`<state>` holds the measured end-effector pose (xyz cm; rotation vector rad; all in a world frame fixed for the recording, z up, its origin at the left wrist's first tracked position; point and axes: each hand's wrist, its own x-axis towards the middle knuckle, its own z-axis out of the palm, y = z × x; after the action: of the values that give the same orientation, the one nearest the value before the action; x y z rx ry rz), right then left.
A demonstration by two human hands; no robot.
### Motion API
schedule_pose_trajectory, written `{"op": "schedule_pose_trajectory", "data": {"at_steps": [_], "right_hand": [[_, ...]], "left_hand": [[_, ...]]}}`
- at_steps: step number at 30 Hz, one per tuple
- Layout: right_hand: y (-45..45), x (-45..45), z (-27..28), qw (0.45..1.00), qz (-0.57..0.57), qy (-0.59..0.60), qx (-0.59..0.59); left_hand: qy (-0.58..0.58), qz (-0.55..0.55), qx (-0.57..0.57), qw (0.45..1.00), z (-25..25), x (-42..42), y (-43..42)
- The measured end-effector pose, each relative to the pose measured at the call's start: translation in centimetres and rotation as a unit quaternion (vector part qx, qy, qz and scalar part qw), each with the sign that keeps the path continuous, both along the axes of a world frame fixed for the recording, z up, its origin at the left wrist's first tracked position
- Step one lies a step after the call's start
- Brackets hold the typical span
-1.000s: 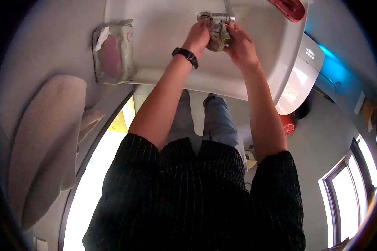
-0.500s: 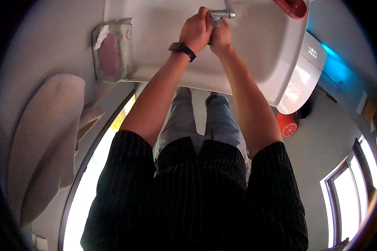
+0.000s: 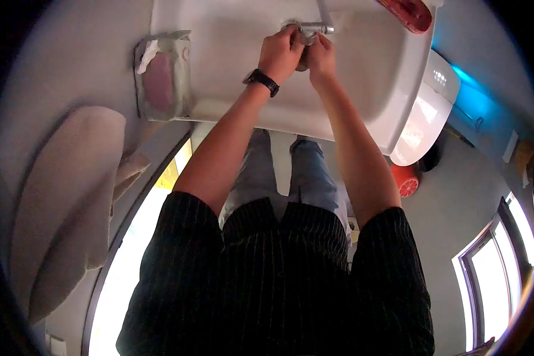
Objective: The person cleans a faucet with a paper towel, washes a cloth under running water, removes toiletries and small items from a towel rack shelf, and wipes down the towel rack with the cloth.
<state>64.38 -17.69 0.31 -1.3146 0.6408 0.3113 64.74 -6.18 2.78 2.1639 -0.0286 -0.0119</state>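
Both of my hands are in the white sink [image 3: 362, 77], just below the chrome faucet [image 3: 317, 28]. My left hand [image 3: 279, 54], with a black watch [image 3: 262, 81] on its wrist, has its fingers curled inward. Close beside it, my right hand [image 3: 321, 56] is also closed, its fingertips near the faucet's spout. Between the two hands a small dark brownish thing [image 3: 302, 64] shows in part; the hands hide most of it, and its kind is unclear. Whether water runs from the spout cannot be made out.
A pack of wipes [image 3: 160, 83] stands at the sink's left corner. A red object [image 3: 412, 15] lies on the far right rim. To the right are a white appliance [image 3: 427, 113] and a red round item with a citrus pattern [image 3: 405, 181]. A light towel [image 3: 71, 178] hangs at left.
My left hand has drawn back from the faucet and lower, uncovering a round metal part beside it. The right hand's fingers have shifted slightly. The view has moved a little.
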Motion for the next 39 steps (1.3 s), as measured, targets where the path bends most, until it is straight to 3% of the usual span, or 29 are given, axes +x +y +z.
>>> {"op": "schedule_pose_trajectory", "data": {"at_steps": [2,4,5,6,8,9,11,12,15,18,20,22,23,25,26,28,29,31,35,37,39], "right_hand": [[-1.8,-0.7,1.3,0.999,0.02,-0.03,-0.022],[-3.6,-1.1,3.8,0.997,-0.033,-0.058,0.03],[-4.8,-1.2,4.5,0.997,-0.031,-0.062,0.028],[-6.0,-1.2,5.1,0.999,0.001,-0.054,0.009],[-7.9,-1.0,6.1,0.998,0.037,-0.051,-0.012],[-8.7,-0.9,6.7,0.996,0.059,-0.058,-0.028],[-9.2,-0.2,6.6,0.993,0.082,-0.072,-0.046],[-9.2,-0.3,5.7,0.989,0.111,-0.081,-0.057],[-7.2,-0.2,4.9,0.974,0.172,-0.094,-0.111],[-3.2,-0.4,6.8,0.902,0.251,-0.118,-0.332],[-3.1,-0.7,5.9,0.898,0.219,-0.158,-0.347],[-4.0,-0.5,6.7,0.86,0.243,-0.226,-0.387],[-4.8,-0.4,7.3,0.86,0.244,-0.227,-0.387],[-6.6,0.0,8.9,0.928,0.153,-0.135,-0.311],[-7.4,0.6,9.3,0.914,0.137,-0.197,-0.326],[-7.6,2.7,12.1,0.902,0.12,-0.253,-0.328],[-7.5,4.0,13.2,0.902,0.121,-0.253,-0.329],[-6.4,6.8,15.3,0.859,0.131,-0.369,-0.331],[-3.8,10.5,19.5,0.864,0.147,-0.27,-0.399],[-3.0,12.0,19.7,0.893,0.157,-0.275,-0.321],[-1.9,11.5,19.9,0.893,0.14,-0.28,-0.324]], "left_hand": [[0.006,0.005,-0.017,1.0,-0.9,-0.2,0.0],[0.092,0.06,-0.218,0.97,-2.4,-0.2,-0.5],[0.193,0.07,-0.32,0.925,-3.4,-0.2,-0.7],[0.188,0.07,-0.323,0.925,-2.7,0.0,-0.7],[0.326,0.17,-0.555,0.747,-0.5,0.1,-0.9],[0.322,0.168,-0.557,0.747,-0.9,0.3,-0.7],[0.285,0.159,-0.658,0.678,-2.5,0.7,0.1],[0.282,0.158,-0.66,0.678,-1.9,0.6,0.4],[0.346,0.125,-0.707,0.604,-0.7,0.2,0.7],[0.374,0.082,-0.696,0.608,0.0,-0.2,0.3],[0.36,0.081,-0.694,0.618,0.3,-0.5,0.0],[0.343,0.087,-0.636,0.686,-0.6,-0.4,0.0],[0.341,0.087,-0.637,0.686,-1.1,-0.3,-0.2],[0.326,0.123,-0.642,0.683,-0.7,0.2,-0.7],[0.324,0.124,-0.643,0.683,-0.5,0.5,-0.9],[0.388,0.187,-0.686,0.586,0.7,1.2,-1.6],[0.375,0.237,-0.676,0.589,1.1,1.2,-2.4],[0.366,0.197,-0.668,0.616,-2.0,1.0,-2.6],[0.346,0.118,-0.624,0.69,-2.2,0.8,-2.8],[0.367,0.128,-0.62,0.682,-0.7,1.1,-2.8],[0.386,0.138,-0.616,0.672,0.4,1.0,-2.7]]}}
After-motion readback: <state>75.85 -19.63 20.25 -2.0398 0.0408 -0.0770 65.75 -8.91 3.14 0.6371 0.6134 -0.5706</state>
